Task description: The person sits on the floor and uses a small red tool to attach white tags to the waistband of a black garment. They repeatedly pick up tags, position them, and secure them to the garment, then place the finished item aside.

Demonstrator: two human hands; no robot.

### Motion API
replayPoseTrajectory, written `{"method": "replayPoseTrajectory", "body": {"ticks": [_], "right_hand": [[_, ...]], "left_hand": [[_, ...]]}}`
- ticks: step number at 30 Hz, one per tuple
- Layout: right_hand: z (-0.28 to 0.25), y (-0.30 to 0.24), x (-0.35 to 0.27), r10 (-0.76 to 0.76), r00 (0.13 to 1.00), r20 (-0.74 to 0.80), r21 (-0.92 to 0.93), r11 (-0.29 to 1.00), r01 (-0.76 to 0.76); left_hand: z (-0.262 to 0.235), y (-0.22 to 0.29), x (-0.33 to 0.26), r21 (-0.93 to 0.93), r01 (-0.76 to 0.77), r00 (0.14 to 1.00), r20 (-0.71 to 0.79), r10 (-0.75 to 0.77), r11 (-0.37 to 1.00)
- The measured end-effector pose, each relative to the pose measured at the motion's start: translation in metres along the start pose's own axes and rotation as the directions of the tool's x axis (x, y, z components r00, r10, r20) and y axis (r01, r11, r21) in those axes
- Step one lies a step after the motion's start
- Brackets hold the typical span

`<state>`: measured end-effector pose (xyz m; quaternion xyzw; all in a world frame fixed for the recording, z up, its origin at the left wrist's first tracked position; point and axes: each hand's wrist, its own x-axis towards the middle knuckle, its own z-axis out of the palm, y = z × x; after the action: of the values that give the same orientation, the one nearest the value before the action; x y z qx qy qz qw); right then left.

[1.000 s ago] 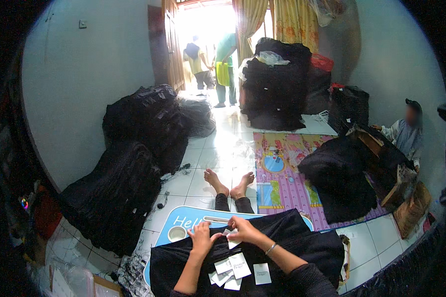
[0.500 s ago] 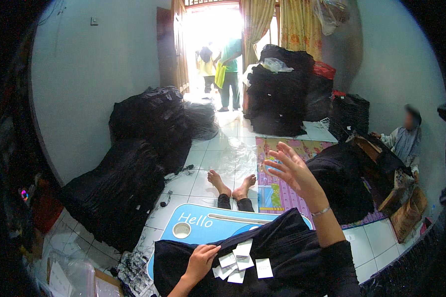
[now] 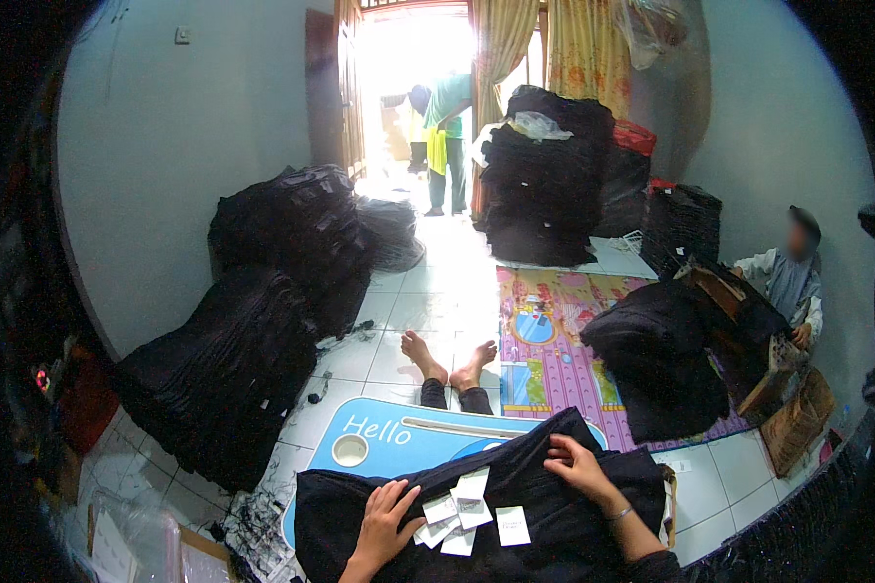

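A folded black cloth lies across the blue lap table, its raised folded edge slanting up to the right. My left hand rests on it with fingers stretched out, beside the white tags. My right hand touches the cloth near its upper right corner, fingers apart and slightly bent; its thumb is hard to make out. Between the hands lies a loose overlapping cluster of several white tags. A single white tag lies apart to their right.
Large stacks of black cloth stand at left and by the curtain. More black cloth lies on the patterned mat. A person sits at right near a cardboard box. People stand at the bright doorway.
My right hand has come down from the air onto the cloth. My left hand has shifted slightly down and left, its fingers now spread flatter. The people at the doorway have moved.
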<state>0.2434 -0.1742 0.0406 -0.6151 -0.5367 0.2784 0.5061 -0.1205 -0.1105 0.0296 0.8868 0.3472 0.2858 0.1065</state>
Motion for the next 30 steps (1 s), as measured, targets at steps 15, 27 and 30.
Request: {"method": "replayPoseTrajectory", "body": {"ticks": [15,27,30], "right_hand": [[0.001,0.014,-0.011,0.064,0.994,-0.089,0.091,0.994,-0.055],[0.0,0.017,-0.011,0.056,0.995,-0.084,0.054,0.997,-0.052],[-0.002,0.016,-0.014,0.051,0.997,-0.052,0.016,0.999,-0.05]], "left_hand": [[0.0,0.004,-0.002,0.001,0.05,0.999,0.014,-0.05,0.999],[-0.003,0.005,-0.002,0.046,0.039,0.999,0.002,-0.039,0.998],[-0.007,0.005,-0.004,0.057,0.033,0.999,0.006,-0.033,0.998]]}}
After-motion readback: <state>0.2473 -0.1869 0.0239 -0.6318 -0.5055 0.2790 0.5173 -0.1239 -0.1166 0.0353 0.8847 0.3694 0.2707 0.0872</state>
